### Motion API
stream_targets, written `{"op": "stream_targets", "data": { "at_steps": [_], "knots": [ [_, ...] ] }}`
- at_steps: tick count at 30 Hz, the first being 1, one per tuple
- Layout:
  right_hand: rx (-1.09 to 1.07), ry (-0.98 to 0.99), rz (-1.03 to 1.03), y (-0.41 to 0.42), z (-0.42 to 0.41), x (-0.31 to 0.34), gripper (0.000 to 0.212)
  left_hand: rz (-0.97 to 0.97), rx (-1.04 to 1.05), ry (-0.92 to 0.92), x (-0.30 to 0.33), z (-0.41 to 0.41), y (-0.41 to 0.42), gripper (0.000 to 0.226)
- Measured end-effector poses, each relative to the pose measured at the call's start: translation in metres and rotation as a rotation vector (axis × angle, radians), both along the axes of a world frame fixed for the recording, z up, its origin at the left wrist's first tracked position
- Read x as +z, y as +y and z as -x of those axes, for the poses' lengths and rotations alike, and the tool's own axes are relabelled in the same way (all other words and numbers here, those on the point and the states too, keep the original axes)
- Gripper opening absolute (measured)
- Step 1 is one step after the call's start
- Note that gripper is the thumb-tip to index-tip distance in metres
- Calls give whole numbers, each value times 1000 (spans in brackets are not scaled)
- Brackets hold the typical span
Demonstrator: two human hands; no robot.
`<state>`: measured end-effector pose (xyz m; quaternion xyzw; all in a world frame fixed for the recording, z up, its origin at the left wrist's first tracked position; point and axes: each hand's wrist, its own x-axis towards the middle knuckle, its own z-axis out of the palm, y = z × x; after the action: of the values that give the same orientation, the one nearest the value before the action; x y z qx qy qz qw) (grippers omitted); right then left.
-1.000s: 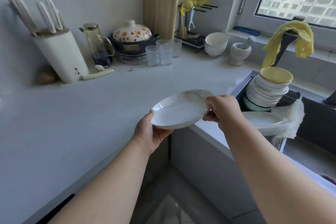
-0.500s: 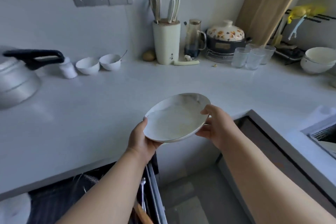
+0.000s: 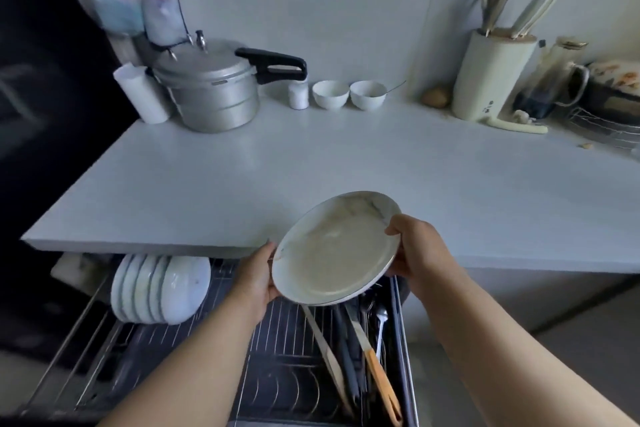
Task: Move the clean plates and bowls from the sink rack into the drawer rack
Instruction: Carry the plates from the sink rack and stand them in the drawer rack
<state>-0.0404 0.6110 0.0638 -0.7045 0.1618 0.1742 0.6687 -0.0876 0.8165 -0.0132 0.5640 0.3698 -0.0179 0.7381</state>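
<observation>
The white desk [image 3: 346, 163] stands above the pulled-out drawer rack [image 3: 277, 340], where a row of plates [image 3: 159, 288] stands upright. Over the rack, the tilted plate [image 3: 334, 248] is held by the left hand [image 3: 258, 276] and the right hand [image 3: 414, 250], gripping opposite rims.

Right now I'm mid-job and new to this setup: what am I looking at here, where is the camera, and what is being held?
There is no machine. A person works with bare hands, and the single picture comes from a wide-angle camera on their head, looking forward and down. The left hand and right hand each grip an edge of one white plate, tilted above the open drawer rack. In that rack a row of white plates stands on edge at the left; utensils lie in the right section. On the white countertop behind stand a pressure cooker, two small white bowls and a knife block.
</observation>
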Motion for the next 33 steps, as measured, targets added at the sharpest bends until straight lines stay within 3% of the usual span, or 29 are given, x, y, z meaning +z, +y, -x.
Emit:
{"op": "stream_targets", "data": {
  "at_steps": [5, 12, 17, 20, 24, 28, 33],
  "knots": [
    [155, 43, 22, 62, 17, -12, 3, -91, 108, 84, -17, 42, 65, 38],
    [323, 101, 96, 135, 43, -40, 9, -280, 222, 174, -52, 94, 142, 25],
    [444, 177, 182, 179, 56, -81, 11, -547, 92, 264, -88, 123, 183, 35],
    [509, 208, 300, 204, 60, -110, 11, -761, -74, 325, -83, 142, 191, 24],
    [554, 239, 374, 234, 61, -139, 12, -1065, -280, 422, -96, 162, 205, 26],
    [576, 254, 402, 263, 55, -162, 32, -1208, -326, 469, -108, 170, 214, 27],
    [562, 234, 442, 293, 45, -176, 37, -1251, -296, 453, -114, 170, 213, 35]
  ]
}}
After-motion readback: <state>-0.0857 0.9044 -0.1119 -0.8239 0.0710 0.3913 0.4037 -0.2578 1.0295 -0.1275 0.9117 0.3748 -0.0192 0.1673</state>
